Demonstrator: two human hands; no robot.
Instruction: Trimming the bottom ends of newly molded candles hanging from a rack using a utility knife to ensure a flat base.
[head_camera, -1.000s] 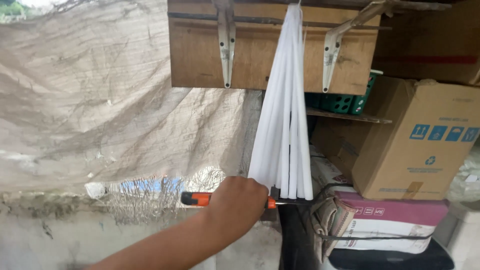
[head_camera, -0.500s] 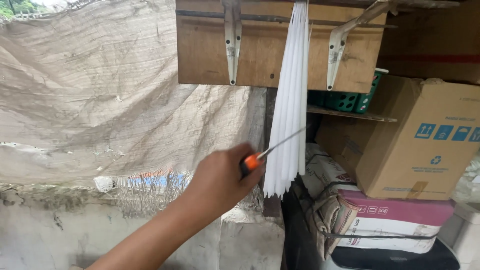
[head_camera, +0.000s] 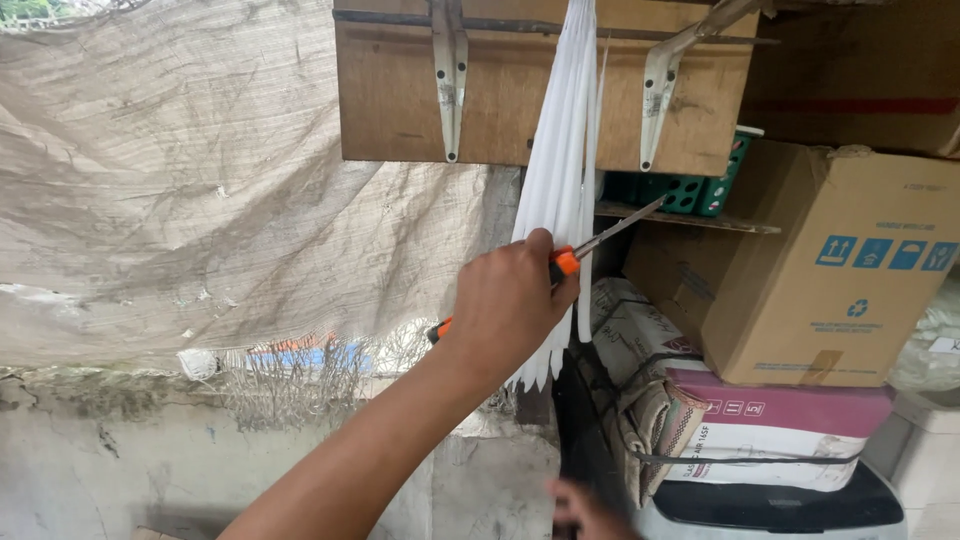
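Your left hand (head_camera: 510, 305) is clamped on the orange-handled knife (head_camera: 565, 262), blade beside the hanging white strips (head_camera: 560, 190); your right hand (head_camera: 585, 512), grip unclear, sits low, so a slip could cut strips

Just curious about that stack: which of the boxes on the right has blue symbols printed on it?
The big brown cardboard box on top; the box beneath it is white with a maroon band.
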